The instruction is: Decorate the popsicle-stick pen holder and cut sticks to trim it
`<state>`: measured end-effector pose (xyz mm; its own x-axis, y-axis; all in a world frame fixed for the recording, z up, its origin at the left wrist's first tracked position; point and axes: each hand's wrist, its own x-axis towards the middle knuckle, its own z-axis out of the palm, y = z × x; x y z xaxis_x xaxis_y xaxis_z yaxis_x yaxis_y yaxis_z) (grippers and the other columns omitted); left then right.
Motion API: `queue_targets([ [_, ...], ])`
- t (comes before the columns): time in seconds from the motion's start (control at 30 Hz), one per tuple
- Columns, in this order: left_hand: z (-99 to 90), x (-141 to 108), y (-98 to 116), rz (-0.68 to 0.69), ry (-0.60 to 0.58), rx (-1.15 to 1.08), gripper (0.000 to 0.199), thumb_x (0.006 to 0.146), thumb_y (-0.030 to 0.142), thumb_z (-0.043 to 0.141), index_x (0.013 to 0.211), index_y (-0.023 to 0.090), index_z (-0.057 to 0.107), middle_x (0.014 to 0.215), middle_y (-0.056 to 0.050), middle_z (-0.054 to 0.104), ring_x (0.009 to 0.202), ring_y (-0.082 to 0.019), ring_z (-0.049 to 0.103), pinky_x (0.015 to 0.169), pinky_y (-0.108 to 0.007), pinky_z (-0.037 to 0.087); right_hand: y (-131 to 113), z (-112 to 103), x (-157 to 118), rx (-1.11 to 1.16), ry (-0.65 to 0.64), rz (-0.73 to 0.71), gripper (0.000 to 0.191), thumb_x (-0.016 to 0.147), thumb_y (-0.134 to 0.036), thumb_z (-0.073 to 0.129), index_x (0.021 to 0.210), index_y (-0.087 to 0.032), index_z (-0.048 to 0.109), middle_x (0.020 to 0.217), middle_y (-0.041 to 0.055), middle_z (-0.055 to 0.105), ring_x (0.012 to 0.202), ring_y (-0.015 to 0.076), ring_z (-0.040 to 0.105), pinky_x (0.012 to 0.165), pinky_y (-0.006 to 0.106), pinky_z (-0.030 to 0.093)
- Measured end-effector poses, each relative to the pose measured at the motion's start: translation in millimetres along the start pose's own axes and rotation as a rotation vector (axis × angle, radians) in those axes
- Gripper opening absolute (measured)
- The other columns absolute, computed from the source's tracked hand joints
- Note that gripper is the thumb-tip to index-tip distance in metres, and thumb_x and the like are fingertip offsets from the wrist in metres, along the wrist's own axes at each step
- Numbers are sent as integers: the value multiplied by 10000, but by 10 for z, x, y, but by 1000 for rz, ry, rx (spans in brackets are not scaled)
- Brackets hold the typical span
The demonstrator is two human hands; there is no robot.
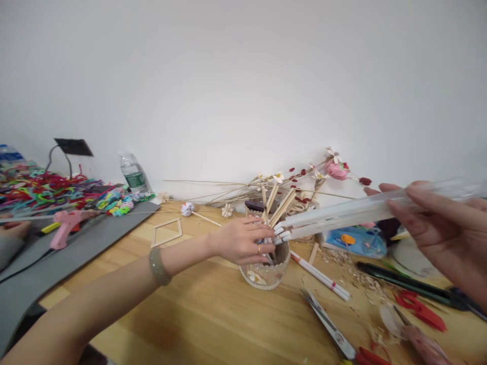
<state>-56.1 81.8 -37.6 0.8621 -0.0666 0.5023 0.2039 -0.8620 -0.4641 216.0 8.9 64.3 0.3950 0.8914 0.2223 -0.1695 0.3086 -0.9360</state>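
Note:
Long whitish translucent sticks (342, 209) lie in my right hand (437, 218), whose fingers wrap round them at the right. They slant down to the left toward the cup. My left hand (245, 240), with a ring on it, is over the rim of a clear decorated cup (264, 278), its fingers bent round white-tipped pens (280, 234) there. Wooden sticks (282, 207) and a dark item stand in the cup behind my fingers. A jade-coloured bangle (159, 266) circles my left wrist.
White pens (321, 276), open scissors (331, 327) and wood shavings lie right of the cup. Dried flowers (337, 170) lean at the wall. Left are a wooden frame (167, 232), a pink glue gun (65, 229), a bottle (133, 173), colourful pipe cleaners (45, 190) and another person's hand.

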Motion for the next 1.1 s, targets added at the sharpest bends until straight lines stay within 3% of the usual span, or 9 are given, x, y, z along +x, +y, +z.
queue_targets([
  [0.13,-2,25,-19,-44,50,-52,214,847,261,469,935,149,629,982,-101,692,959,-182,634,855,-317,502,18,160,-83,-132,-107,31,362,456,-328,788,726,-104,695,870,141,678,817,202,644,580,109,548],
  [0.2,8,-5,-34,-63,69,-65,206,835,231,464,916,134,628,972,-114,694,948,-187,643,802,-295,526,34,253,-103,-202,-158,27,409,421,-389,806,694,-107,690,831,133,681,794,191,639,557,108,531],
  [0.43,38,-146,-84,-76,77,-64,229,837,210,428,978,128,589,1026,-134,686,930,-175,660,729,-271,548,199,254,-9,-321,-351,61,394,488,-446,806,735,-154,716,743,66,683,748,167,621,625,169,515],
  [0.6,38,-135,-82,-78,79,-69,233,836,206,421,984,120,579,1021,-140,684,909,-186,664,699,-278,551,378,385,13,-388,-512,88,285,623,-438,728,768,-192,706,849,37,688,894,196,620,779,255,515],
  [0.7,27,-131,-77,-73,46,-53,248,845,216,410,1005,124,576,1041,-144,677,936,-187,656,715,-281,550,539,552,23,-461,-616,97,247,625,-434,692,707,-202,676,764,22,676,799,217,636,718,328,542],
  [0.8,14,-133,-56,-83,9,-52,261,851,217,414,1037,127,573,1084,-154,664,997,-190,634,759,-291,546,737,615,52,-577,-598,48,235,610,-406,696,721,-206,640,713,21,654,682,225,614,564,336,530],
  [0.9,-1,-144,-10,-127,29,-85,274,849,204,430,1078,135,564,1142,-155,643,1098,-203,585,859,-332,522,850,462,98,-651,-555,-47,308,604,-426,709,803,-203,636,826,40,657,781,229,605,643,323,514],
  [1.0,-18,-166,49,-185,83,-151,317,854,233,440,1138,137,543,1181,-165,620,1158,-215,541,915,-370,496,889,135,172,-715,-522,-77,516,672,-534,628,1055,-191,584,938,65,644,791,213,610,590,293,502],
  [1.1,-38,-182,117,-243,171,-232,365,853,236,445,1189,109,510,1162,-184,621,1158,-227,537,923,-396,492,973,-183,291,-803,-530,-83,485,805,-575,401,994,-174,599,804,55,635,679,184,593,486,260,460],
])
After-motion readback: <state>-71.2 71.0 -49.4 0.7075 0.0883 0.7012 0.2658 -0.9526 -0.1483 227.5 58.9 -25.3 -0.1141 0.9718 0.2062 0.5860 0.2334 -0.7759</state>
